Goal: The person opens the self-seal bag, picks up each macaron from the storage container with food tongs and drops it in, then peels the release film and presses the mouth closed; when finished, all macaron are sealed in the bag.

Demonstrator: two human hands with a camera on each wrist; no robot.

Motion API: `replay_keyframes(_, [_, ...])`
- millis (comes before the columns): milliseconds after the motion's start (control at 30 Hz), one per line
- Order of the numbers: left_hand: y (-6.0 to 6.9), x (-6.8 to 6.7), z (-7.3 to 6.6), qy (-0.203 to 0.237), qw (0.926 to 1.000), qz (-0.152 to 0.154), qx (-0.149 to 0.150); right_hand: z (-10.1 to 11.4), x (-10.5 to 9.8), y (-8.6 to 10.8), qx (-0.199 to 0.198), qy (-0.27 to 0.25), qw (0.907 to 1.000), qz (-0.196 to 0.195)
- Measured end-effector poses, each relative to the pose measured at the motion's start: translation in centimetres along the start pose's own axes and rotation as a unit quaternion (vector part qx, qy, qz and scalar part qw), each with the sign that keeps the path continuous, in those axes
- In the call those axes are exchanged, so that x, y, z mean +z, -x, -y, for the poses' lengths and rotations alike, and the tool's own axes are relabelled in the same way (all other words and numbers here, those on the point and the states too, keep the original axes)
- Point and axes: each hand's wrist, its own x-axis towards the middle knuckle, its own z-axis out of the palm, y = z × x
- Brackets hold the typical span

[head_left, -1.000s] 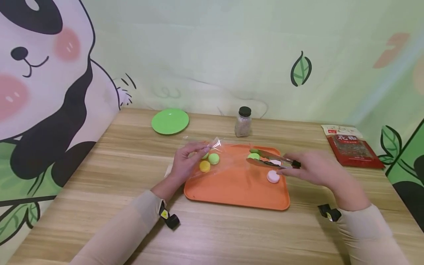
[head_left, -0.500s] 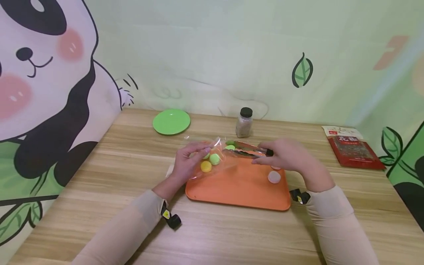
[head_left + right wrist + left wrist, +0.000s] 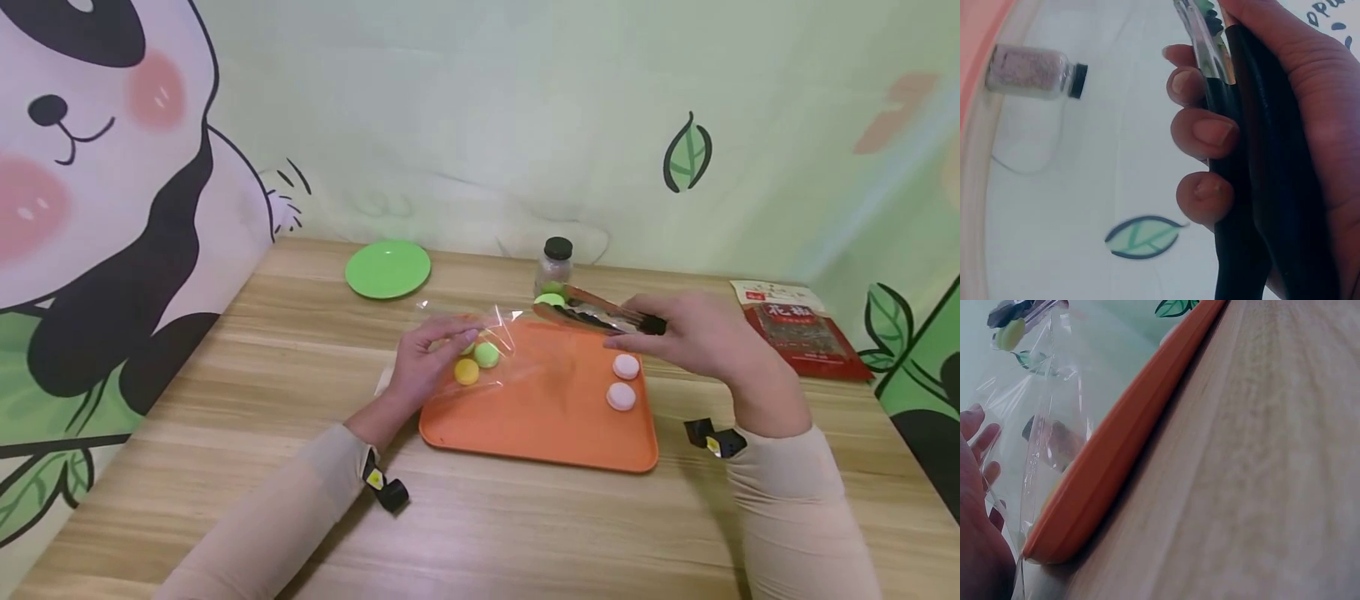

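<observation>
In the head view my left hand (image 3: 423,362) pinches a clear plastic bag (image 3: 517,367) over the left part of an orange tray (image 3: 540,429). A yellow round piece (image 3: 467,372) and a green one (image 3: 486,354) show through the film. My right hand (image 3: 701,337) grips metal tongs (image 3: 600,312) with black handles, their tips around another green piece (image 3: 551,300) raised beyond the tray's far edge. The right wrist view shows fingers curled round the handles (image 3: 1235,162). Two pink pieces (image 3: 621,396) lie at the tray's right side.
A jar with a black lid (image 3: 557,248) stands behind the tray, just past the tongs' tips. The green plate (image 3: 387,269) lies at the back left. A red packet (image 3: 802,333) is at the right, near the wall.
My right hand first carried the tongs and green piece left to the bag, then back right and up, away from it. My left hand has barely moved.
</observation>
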Motion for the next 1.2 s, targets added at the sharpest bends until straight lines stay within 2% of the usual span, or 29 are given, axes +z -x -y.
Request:
replay_keyframes(233, [0.0,-0.1,-0.3,-0.001,1.0000,0.003,0.002,0.7,1.9,-1.3,-0.026,-0.002,0.9977,0.063])
replay_keyframes(367, [0.0,-0.1,-0.3,0.000,1.0000,-0.001,0.004,0.7,2.8,-1.6,-0.020,-0.016,0.9959,0.087])
replay_keyframes(767, [0.0,-0.1,-0.1,0.003,1.0000,0.001,0.000,-0.2,4.8,-2.2,0.007,-0.019,0.9920,0.124])
replay_keyframes(933, [0.0,-0.2,0.0,0.008,1.0000,0.001,0.000,0.7,6.3,-2.8,-0.016,-0.011,0.9893,0.145])
replay_keyframes(1200, [0.0,-0.1,-0.1,0.013,0.9998,0.004,0.013,1.9,7.5,-3.1,-0.047,-0.012,0.9893,0.137])
